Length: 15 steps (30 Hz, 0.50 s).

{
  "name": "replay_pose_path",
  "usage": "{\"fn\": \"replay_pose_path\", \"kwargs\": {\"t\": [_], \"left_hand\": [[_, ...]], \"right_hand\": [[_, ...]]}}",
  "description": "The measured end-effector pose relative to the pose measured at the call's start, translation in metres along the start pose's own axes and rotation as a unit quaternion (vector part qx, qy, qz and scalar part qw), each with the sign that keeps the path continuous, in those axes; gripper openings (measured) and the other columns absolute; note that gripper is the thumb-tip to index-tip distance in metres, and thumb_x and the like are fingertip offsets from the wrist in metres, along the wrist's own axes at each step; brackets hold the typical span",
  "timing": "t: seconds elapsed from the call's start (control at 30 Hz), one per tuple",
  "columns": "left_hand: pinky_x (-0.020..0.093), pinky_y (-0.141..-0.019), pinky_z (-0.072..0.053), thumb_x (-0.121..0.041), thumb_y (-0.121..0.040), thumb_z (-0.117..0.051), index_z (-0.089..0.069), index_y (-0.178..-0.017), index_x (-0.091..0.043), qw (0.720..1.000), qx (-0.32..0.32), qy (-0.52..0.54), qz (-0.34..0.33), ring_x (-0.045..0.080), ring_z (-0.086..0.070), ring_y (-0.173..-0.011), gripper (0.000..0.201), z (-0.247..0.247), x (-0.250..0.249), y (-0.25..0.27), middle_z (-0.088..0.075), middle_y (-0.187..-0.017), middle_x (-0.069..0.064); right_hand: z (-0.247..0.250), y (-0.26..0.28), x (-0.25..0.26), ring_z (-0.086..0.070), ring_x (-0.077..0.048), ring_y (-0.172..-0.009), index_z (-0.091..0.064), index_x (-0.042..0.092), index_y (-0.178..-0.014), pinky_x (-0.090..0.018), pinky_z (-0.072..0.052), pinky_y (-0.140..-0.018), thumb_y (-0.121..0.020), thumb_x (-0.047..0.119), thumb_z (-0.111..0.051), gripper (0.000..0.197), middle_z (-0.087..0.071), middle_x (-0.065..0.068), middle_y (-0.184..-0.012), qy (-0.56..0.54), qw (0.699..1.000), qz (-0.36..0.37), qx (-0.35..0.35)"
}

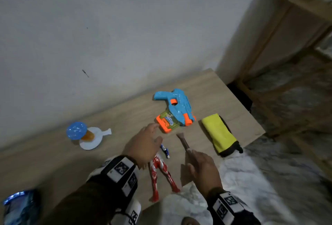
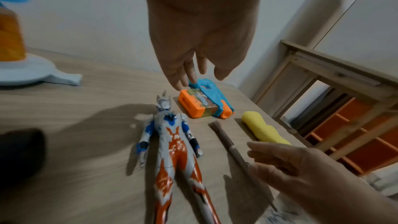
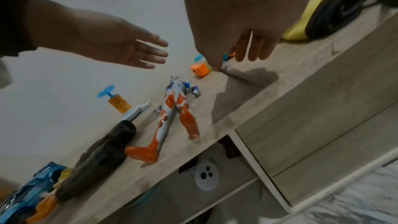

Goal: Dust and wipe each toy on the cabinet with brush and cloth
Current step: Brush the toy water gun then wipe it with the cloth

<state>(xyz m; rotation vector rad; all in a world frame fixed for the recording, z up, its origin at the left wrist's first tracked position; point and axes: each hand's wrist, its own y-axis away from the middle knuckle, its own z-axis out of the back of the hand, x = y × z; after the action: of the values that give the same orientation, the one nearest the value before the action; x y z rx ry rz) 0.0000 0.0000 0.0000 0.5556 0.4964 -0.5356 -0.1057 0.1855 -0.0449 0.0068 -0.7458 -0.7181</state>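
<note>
We see cabinet (image 1: 206,88) top carrying all toys | water gun (image 1: 175,109) near wall | yellow cloth (image 1: 218,133) at right edge | hero figure (image 2: 170,144) lying flat | left hand (image 1: 143,145) above it, fingers spread | right hand (image 1: 204,170), fingers straight, touching brush (image 1: 183,141).

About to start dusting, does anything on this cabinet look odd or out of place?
Nothing is spilled or visibly broken. The action figure lies flat on its back, and the cabinet door below hangs ajar.

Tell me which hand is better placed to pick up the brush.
Right. The right hand already lies over the brush handle, while the left hand reaches open toward the water gun.
</note>
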Motion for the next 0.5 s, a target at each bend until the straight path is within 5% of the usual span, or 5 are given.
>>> {"fn": "replay_pose_path", "kwargs": {"t": [0.17, 0.37, 0.5], "left_hand": [[0.037, -0.101, -0.041, -0.046, -0.084, -0.058, -0.033, -0.140, -0.024, 0.999, -0.014, -0.041, 0.003, 0.022, -0.049, -0.120, 0.066, -0.020, -0.016, -0.043, -0.048, -0.135, 0.003], [0.032, -0.098, -0.036, -0.035, -0.084, -0.062, -0.036, -0.138, -0.016, 0.996, -0.005, -0.090, -0.020, 0.025, -0.045, -0.120, 0.063, -0.036, -0.026, -0.068, -0.047, -0.133, 0.009], [0.032, -0.109, -0.026, -0.035, -0.085, -0.062, -0.017, -0.148, -0.012, 0.994, 0.006, -0.110, 0.015, 0.026, -0.032, -0.136, 0.081, -0.035, -0.027, -0.081, -0.033, -0.149, 0.010]], "right_hand": [[-0.022, -0.016, -0.020, -0.055, -0.033, -0.093, -0.060, 0.005, -0.117, -0.039, -0.049, -0.078, -0.077, 0.002, -0.067, 0.040, -0.063, -0.014, -0.098, -0.010, 0.997, 0.029, -0.072], [-0.028, -0.022, -0.032, -0.061, -0.025, -0.072, -0.066, 0.006, -0.107, -0.027, -0.050, -0.062, -0.077, 0.008, -0.061, 0.030, -0.062, -0.009, -0.079, -0.022, 0.991, 0.062, -0.119], [-0.025, -0.025, -0.035, -0.061, -0.021, -0.073, -0.066, 0.011, -0.112, -0.020, -0.044, -0.066, -0.080, 0.007, -0.067, 0.032, -0.063, -0.007, -0.081, -0.062, 0.990, 0.044, -0.117]]}}
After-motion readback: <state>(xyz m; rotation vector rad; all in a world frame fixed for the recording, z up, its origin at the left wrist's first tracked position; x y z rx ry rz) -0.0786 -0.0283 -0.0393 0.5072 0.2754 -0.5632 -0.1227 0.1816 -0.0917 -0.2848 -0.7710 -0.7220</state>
